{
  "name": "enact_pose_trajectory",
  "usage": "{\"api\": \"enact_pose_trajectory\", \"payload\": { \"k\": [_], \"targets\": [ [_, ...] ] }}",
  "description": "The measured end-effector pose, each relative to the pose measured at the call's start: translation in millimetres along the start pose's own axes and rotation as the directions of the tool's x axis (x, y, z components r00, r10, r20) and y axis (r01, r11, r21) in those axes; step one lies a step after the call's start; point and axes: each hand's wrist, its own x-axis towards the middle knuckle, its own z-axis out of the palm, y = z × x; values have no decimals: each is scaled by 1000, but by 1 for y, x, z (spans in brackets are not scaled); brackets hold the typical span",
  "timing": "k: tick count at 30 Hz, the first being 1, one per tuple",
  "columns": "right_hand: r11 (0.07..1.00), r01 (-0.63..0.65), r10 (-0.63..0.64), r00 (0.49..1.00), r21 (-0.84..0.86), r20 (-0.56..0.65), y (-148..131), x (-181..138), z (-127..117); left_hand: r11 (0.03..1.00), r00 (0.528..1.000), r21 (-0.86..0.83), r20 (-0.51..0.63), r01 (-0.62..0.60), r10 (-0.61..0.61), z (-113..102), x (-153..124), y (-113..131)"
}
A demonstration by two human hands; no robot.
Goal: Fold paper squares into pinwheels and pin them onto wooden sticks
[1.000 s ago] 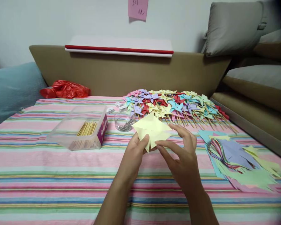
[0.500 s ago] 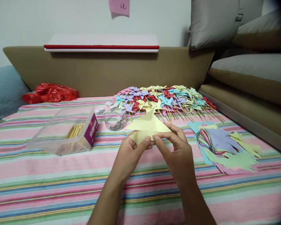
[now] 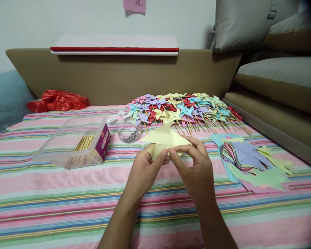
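Between my hands is a yellow sheet of paper (image 3: 168, 136), cut into pointed flaps like a pinwheel blank. My left hand (image 3: 148, 167) pinches its near edge with the thumb on top and fingers beneath. Close beside it, my right hand (image 3: 193, 164) grips the same edge, thumb and fingertips nearly meeting the left thumb. The paper is held above the striped cloth (image 3: 155, 221), its far flap sticking up. Fingertips under the paper are partly hidden. Beyond it lies a heap of finished paper pinwheels (image 3: 186, 110) on sticks, in several colours.
On the left stands a clear plastic box (image 3: 67, 138) of wooden sticks. A round clear dish (image 3: 129, 135) of small metal pins is next to small white boxes (image 3: 112, 120). Cut coloured papers (image 3: 251, 155) are stacked right. A red plastic bag (image 3: 59, 101) and cushions (image 3: 280, 76) edge the area.
The view has shifted slightly, so the surroundings appear a little to the right. Both hands keep their hold on the yellow paper, with thumbs slightly closer together.
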Motion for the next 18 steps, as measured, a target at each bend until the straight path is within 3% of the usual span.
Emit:
{"api": "enact_pose_trajectory", "payload": {
  "k": [3,5,6,8,10,11,12,14,18],
  "targets": [
    [991,-58,71,992,120,-109,1,1,2,993,999,108,25,-41,39,-5,0,1],
    [947,-199,231,967,254,-106,2,4,-2,981,996,184,70,-63,51,-10,-1,4],
    [899,-294,321,947,325,-31,2,6,-6,977,994,203,101,-65,45,-12,-2,5],
    [757,-497,424,867,423,261,2,9,-17,980,985,193,171,-37,4,-16,-3,8],
    [627,-652,388,736,426,555,0,10,-28,990,968,143,247,8,-43,-19,-5,10],
    [593,-699,358,673,399,648,0,10,-32,992,958,120,280,30,-63,-20,-5,10],
    [583,-726,341,627,366,700,0,10,-35,994,948,101,307,49,-78,-20,-6,11],
    [601,-739,348,585,305,733,1,7,-39,994,934,77,342,78,-99,-20,-8,12],
    [648,-724,386,578,235,719,6,3,-36,992,918,67,376,107,-124,-21,-10,11]
  ]
}}
